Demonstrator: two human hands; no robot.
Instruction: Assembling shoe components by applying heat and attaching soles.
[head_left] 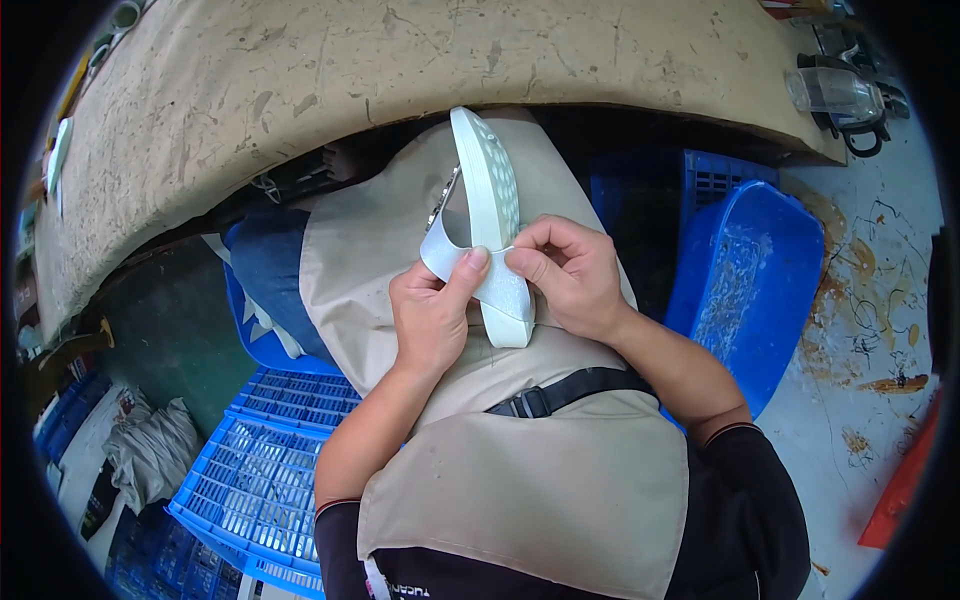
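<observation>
Slipper (pixel 483 190): upheld above the lap, on its side; white, thick ridged sole, dotted face right, broad smooth strap (pixel 505 293). Left hand (pixel 437 308): thumb and fingers closed on strap. Right hand (pixel 572 275): thumb and forefinger together at strap's upper right; cannot tell what lies between. Cloth apron (pixel 365 225) beneath, open room either side of slipper. Far: scuffed table (pixel 420 60), curved edge near slipper's tip. Right: smooth blue tub (pixel 755 290). Near left: slatted crate (pixel 260 480).
</observation>
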